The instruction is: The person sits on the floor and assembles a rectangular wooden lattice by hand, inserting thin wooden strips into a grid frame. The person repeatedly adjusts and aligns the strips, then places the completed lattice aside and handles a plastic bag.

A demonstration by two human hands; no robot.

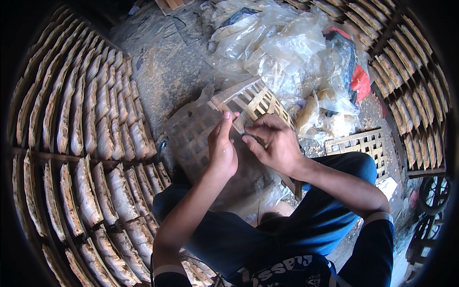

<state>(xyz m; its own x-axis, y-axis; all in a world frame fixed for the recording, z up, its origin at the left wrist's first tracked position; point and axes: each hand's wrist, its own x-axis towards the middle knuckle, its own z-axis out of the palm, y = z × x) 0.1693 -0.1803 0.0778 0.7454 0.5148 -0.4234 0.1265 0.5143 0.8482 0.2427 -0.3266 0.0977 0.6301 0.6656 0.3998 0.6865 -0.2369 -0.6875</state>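
My left hand (222,148) is up on its edge, fingers pressed together, thumb tip touching the near rim of the lattice tray (253,103) in the middle of the scene. My right hand (272,143) lies just right of it, fingers curled down onto the same rim, pinching at something small against a slat; can't tell what. The two hands nearly touch at the fingertips. The tray is a pale open grid of thin strips, tilted, its far corner raised, and it rests over a darker woven basket (191,136) wrapped in clear film, on my lap. My knees in blue trousers (330,210) sit below it, near edge. Far from the tray, a heap of crumpled clear plastic bags (287,48) covers the ground, with a red scrap (361,81) at its right side. Another lattice tray (366,143) lies flat to the right, beside my right knee. Left side, long racks (86,143) full of pale flat pieces in rows, curving from far to near. More such racks (411,81) on the far right. Bare grey ground (162,62) between left racks and bags.
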